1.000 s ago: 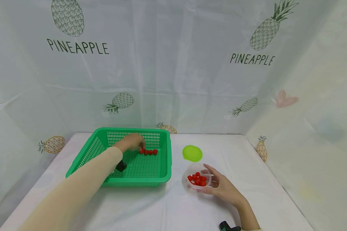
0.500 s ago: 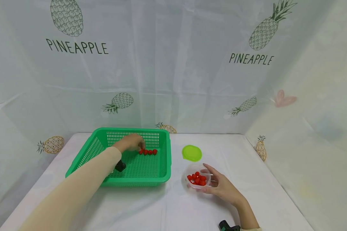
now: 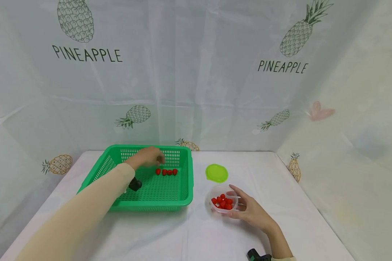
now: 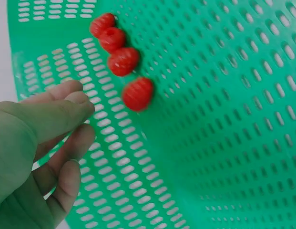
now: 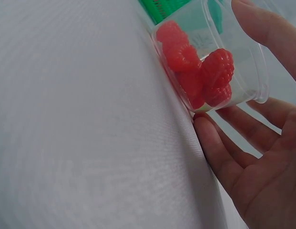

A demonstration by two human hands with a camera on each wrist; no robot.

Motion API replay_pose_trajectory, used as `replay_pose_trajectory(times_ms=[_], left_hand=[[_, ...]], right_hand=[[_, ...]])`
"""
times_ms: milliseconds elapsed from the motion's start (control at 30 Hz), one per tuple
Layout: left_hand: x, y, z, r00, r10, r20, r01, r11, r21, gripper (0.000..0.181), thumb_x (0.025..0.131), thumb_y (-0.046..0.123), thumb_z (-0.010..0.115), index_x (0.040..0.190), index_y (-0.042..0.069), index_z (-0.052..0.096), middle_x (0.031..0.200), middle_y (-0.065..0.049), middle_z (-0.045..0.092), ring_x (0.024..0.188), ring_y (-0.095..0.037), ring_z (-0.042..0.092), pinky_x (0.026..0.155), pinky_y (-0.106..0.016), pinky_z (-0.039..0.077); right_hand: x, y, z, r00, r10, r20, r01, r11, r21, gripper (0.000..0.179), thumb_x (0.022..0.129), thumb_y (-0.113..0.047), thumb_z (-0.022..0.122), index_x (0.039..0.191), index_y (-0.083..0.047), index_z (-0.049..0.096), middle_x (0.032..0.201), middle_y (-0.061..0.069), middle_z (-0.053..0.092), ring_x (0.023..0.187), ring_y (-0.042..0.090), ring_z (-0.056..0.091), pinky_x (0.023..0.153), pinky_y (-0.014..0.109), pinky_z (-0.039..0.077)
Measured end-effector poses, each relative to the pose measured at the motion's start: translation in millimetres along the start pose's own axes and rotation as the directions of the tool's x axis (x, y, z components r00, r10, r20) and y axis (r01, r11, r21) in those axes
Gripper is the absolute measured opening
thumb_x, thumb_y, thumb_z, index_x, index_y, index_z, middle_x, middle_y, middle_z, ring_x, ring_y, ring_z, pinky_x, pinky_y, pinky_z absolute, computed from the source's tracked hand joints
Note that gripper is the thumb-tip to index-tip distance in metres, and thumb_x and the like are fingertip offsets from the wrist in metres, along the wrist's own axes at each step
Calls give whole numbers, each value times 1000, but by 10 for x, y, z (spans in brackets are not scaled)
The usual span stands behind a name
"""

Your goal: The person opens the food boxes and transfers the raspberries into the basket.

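Observation:
Inside the green plastic basket (image 3: 156,195), several red raspberries (image 4: 124,61) lie in a row along the far wall. The raspberry (image 4: 138,94) closest to my left hand (image 3: 148,157) sits slightly apart from the others. In the left wrist view that hand (image 4: 45,124) is beside the row, over the slotted wall, fingers loosely bent and nothing visible between thumb and fingertips. On the table, my right hand (image 3: 254,214) holds a small clear plastic container (image 5: 243,62) by its side, thumb at the rim and fingers around it. Several raspberries (image 5: 217,69) lie in the container.
A lime-green lid (image 3: 217,173) lies flat on the white-covered table (image 3: 264,174), behind the container. A pineapple-print curtain (image 3: 196,79) hangs behind the table. Black wrist devices (image 3: 258,256) are strapped to both arms.
My left hand has let go of the raspberry at the row's left end and lifted slightly up and away. The right hand and container have stayed in place.

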State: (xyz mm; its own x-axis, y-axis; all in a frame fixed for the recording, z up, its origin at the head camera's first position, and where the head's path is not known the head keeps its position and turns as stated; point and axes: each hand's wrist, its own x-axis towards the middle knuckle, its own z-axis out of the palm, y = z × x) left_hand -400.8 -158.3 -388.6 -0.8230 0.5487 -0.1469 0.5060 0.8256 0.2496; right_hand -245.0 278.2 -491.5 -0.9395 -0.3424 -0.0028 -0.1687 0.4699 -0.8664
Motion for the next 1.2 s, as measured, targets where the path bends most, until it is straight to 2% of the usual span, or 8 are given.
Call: replay_pose_trajectory(times_ms=[100, 200, 367, 500, 633, 833, 1067, 1200], left_hand=[[-3, 71, -51, 999, 45, -20, -45, 999, -12, 19, 103, 11, 71, 121, 13, 77, 120, -4, 74, 116, -29, 68, 97, -48, 57], [0, 207, -132, 995, 89, -55, -91, 996, -20, 20, 104, 16, 70, 123, 13, 76, 121, -3, 74, 117, -27, 68, 98, -48, 57], [-24, 589, -292, 975, 167, -146, -170, 985, -8, 18, 104, 20, 71, 120, 16, 77, 118, 0, 76, 114, -24, 70, 97, -45, 57], [-40, 899, -347, 953, 237, -188, -240, 971, 7, 17, 103, 19, 72, 118, 15, 78, 113, 3, 77, 108, -20, 71, 94, -40, 57], [-57, 1141, -336, 937, 280, -210, -286, 958, -1, 15, 102, 17, 72, 116, 18, 78, 110, 6, 77, 101, -16, 71, 92, -37, 56], [-76, 1384, -273, 931, 276, -240, -297, 953, -57, 14, 102, 18, 73, 115, 22, 78, 111, 7, 75, 97, -13, 71, 90, -34, 56], [-86, 1634, -124, 936, 257, -242, -294, 947, -132, 16, 101, 18, 74, 116, 21, 78, 109, 8, 76, 94, -10, 70, 83, -30, 56], [-65, 1774, 20, 937, 260, -234, -301, 940, -161, 17, 100, 18, 75, 116, 21, 78, 109, 9, 76, 94, -9, 70, 81, -27, 56]], right_hand=[[5, 0, -6, 1000, 5, -4, -5, 1000, -5, 97, 87, -34, 90, 166, -20, 36, 151, 9, 59, 134, 33, 60, 100, 17, 51], [10, -10, -14, 1000, -9, 4, 9, 1000, -4, 96, 87, -33, 90, 166, -19, 36, 151, 10, 58, 134, 34, 60, 101, 18, 51], [12, -27, -27, 999, -35, 8, 35, 999, -1, 96, 87, -30, 90, 166, -19, 36, 152, 13, 57, 133, 35, 61, 100, 17, 50], [22, -27, -19, 1000, -10, 9, 10, 1000, 5, 95, 88, -31, 90, 166, -22, 36, 152, 11, 57, 131, 32, 61, 100, 18, 51], [29, -43, -8, 1000, 3, 11, -3, 1000, 9, 95, 88, -33, 89, 166, -22, 36, 152, 9, 58, 131, 30, 61, 100, 20, 52], [20, -69, 0, 1000, -14, 11, 14, 1000, 9, 94, 87, -31, 89, 165, -21, 38, 151, 12, 57, 131, 33, 61, 100, 20, 52], [4, -59, -1, 1000, 23, 4, -23, 1000, 12, 95, 88, -33, 89, 166, -20, 36, 151, 9, 58, 132, 31, 61, 101, 23, 53], [-5, -41, 3, 999, 32, -4, -32, 999, 4, 95, 88, -34, 89, 166, -22, 36, 152, 8, 58, 132, 30, 61, 100, 22, 53]])
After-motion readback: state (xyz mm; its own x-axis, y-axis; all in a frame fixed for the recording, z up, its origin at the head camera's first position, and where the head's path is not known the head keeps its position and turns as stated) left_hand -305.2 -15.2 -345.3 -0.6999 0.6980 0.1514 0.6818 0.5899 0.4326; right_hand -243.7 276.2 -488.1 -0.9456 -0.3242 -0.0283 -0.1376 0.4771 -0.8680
